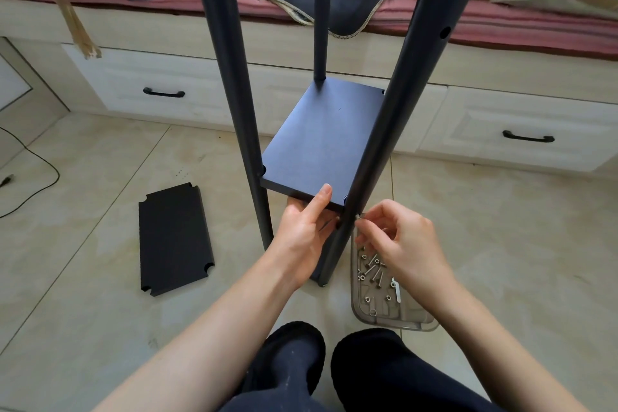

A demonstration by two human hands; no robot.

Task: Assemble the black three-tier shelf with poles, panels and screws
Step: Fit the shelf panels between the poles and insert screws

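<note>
Hands at the shelf's near right pole

Head view: left hand (302, 231) grips the raised panel (321, 144) edge, fingers hidden beneath; right hand (399, 237) pinches a barely visible screw (358, 216) against the pole (384, 130). Pole tops are cut off; a spare panel (174, 239) lies on the floor.

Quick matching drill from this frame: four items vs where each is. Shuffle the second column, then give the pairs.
Items:
1. flat black notched spare panel
2. clear plastic tray of metal screws
3. left hand
4. right hand

Places:
A. pinching a small part at the near right black pole
B. gripping the near edge of the raised black shelf panel
C. on the tile floor, left of the frame
D. on the floor, under the right hand

Pairs: 1-C, 2-D, 3-B, 4-A
</note>
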